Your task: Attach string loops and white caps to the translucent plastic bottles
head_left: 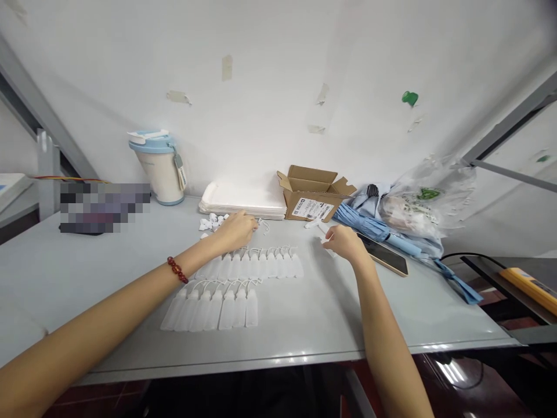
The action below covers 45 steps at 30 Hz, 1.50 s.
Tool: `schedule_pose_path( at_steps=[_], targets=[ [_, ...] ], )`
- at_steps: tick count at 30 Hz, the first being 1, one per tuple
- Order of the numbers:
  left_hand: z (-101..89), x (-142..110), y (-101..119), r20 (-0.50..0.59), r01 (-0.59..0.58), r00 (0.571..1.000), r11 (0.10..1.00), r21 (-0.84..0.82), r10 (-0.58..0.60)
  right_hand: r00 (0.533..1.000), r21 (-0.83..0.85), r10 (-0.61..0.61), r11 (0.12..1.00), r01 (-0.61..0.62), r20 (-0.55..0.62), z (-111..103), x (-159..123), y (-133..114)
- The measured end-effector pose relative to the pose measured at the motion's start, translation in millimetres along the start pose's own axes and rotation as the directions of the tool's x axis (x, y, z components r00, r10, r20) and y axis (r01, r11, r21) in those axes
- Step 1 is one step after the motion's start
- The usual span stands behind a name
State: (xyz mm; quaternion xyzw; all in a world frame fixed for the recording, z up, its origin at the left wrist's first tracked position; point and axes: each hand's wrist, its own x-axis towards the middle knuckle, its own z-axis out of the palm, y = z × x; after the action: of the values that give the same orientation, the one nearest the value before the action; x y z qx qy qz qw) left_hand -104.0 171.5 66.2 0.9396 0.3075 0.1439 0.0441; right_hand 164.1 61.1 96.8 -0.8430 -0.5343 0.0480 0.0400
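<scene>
Two rows of frosted white, bottle-shaped pieces with thin cord loops lie on the grey table (pixel 300 325): a front row (pixel 228 309) and a back row (pixel 261 266). Over the back row reaches my left hand (pixel 237 231), its fingers curled down beside a loose white cord (pixel 264 226); what they hold, if anything, is hidden. Small white crumpled bits (pixel 212 222) lie behind that wrist. To the right, my right hand (pixel 343 242) pinches a small whitish piece, mostly covered by the fingers. Just behind it is a white strip with a cord (pixel 314 223).
Along the wall stand a lidded tumbler (pixel 159 174), a stack of white sheets (pixel 246 202) and an open cardboard box (pixel 311 197). A folded blue umbrella (pixel 365 223), a clear plastic bag (pixel 424 203) and a phone (pixel 385 255) lie at the right.
</scene>
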Motion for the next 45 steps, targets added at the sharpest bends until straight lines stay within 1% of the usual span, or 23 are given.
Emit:
schedule_pose_path(
  at_steps=[5,9,11,13,15,17,20,23,25,27,30,31,32,33,34,35,36,37,39,41,45],
  targets=[
    [-0.6,-0.5,-2.1,-0.017,0.017,1.0,0.999,-0.045,-0.017,0.999,-0.082,0.042,0.996,-0.039,0.026,-1.8,0.1,3.3],
    [-9.5,-5.3,-1.6,-0.057,0.048,0.997,0.994,-0.103,-0.054,0.997,-0.128,0.069,0.99,-0.064,0.036,-1.3,-0.6,2.0],
    [-14.8,-9.9,-1.4,-0.089,0.088,0.991,0.981,-0.174,-0.105,0.996,-0.141,0.076,0.988,-0.068,0.049,-0.2,-0.9,0.0],
    [-18.5,-15.7,-2.3,-0.114,0.14,0.977,0.949,-0.283,-0.179,0.995,-0.145,0.078,0.987,-0.068,0.061,0.9,-1.1,-2.4],
    [-20.3,-22.2,-4.5,-0.117,0.184,0.962,0.905,-0.384,-0.246,0.995,-0.143,0.076,0.987,-0.066,0.064,1.8,-1.6,-4.7],
    [-20.7,-28.7,-7.2,-0.12,0.203,0.953,0.879,-0.431,-0.279,0.996,-0.134,0.067,0.989,-0.058,0.059,2.4,-2.4,-6.5],
    [-21.9,-37.0,-9.1,-0.148,0.204,0.942,0.864,-0.461,-0.301,0.999,-0.098,0.023,0.995,-0.02,0.032,3.1,-4.6,-8.9],
    [-25.6,-42.4,-6.0,-0.174,0.195,0.935,0.859,-0.474,-0.308,0.998,-0.023,-0.049,0.999,0.048,-0.029,4.2,-7.3,-14.6],
    [-27.7,-44.5,-1.8,-0.203,0.177,0.934,0.873,-0.455,-0.295,0.991,0.052,-0.103,0.993,0.107,-0.081,5.4,-9.6,-22.7],
    [-28.4,-46.0,3.6,-0.241,0.14,0.937,0.903,-0.406,-0.254,0.978,0.149,-0.162,0.972,0.181,-0.132,6.9,-13.7,-34.2],
    [-26.6,-48.6,13.0,-0.287,0.068,0.945,0.951,-0.302,-0.159,0.95,0.316,-0.264,0.898,0.306,-0.167,10.2,-26.0,-55.0],
    [-25.7,-49.6,16.5,-0.291,0.045,0.948,0.962,-0.271,-0.126,0.939,0.382,-0.305,0.858,0.343,-0.159,11.6,-31.7,-61.8],
    [-24.9,-50.8,19.9,-0.292,0.022,0.952,0.97,-0.244,-0.095,0.923,0.473,-0.356,0.795,0.38,-0.143,13.0,-38.0,-68.3],
    [-24.3,-51.9,23.3,-0.294,-0.003,0.954,0.975,-0.222,-0.064,0.902,0.674,-0.415,0.634,0.378,-0.115,14.4,-44.3,-74.1],
    [-23.9,-53.0,26.6,-0.296,-0.031,0.955,0.978,-0.205,-0.031,0.879,0.813,-0.468,0.478,0.334,-0.086,15.8,-50.4,-79.3],
    [-23.7,-54.1,29.8,-0.3,-0.062,0.954,0.98,-0.191,0.002,0.862,0.891,-0.503,0.359,0.278,-0.066,17.0,-55.8,-83.7],
    [-23.8,-55.0,32.6,-0.306,-0.094,0.951,0.979,-0.179,0.036,0.851,0.937,-0.522,0.273,0.218,-0.046,18.1,-60.2,-87.2],
    [-24.1,-55.9,35.2,-0.311,-0.127,0.948,0.977,-0.17,0.069,0.848,0.957,-0.53,0.228,0.177,-0.031,19.1,-63.4,-89.9],
    [-25.2,-57.5,39.6,-0.323,-0.184,0.938,0.97,-0.162,0.124,0.854,0.971,-0.519,0.197,0.139,-0.017,20.7,-66.2,-93.0],
    [-26.3,-58.8,42.9,-0.327,-0.223,0.931,0.961,-0.162,0.161,0.865,0.973,-0.5,0.187,0.136,-0.025,22.4,-65.1,-93.9],
    [-27.7,-60.8,46.4,-0.328,-0.244,0.929,0.95,-0.194,0.172,0.891,0.966,-0.449,0.191,0.174,-0.071,26.5,-59.5,-93.1]
  ],
)
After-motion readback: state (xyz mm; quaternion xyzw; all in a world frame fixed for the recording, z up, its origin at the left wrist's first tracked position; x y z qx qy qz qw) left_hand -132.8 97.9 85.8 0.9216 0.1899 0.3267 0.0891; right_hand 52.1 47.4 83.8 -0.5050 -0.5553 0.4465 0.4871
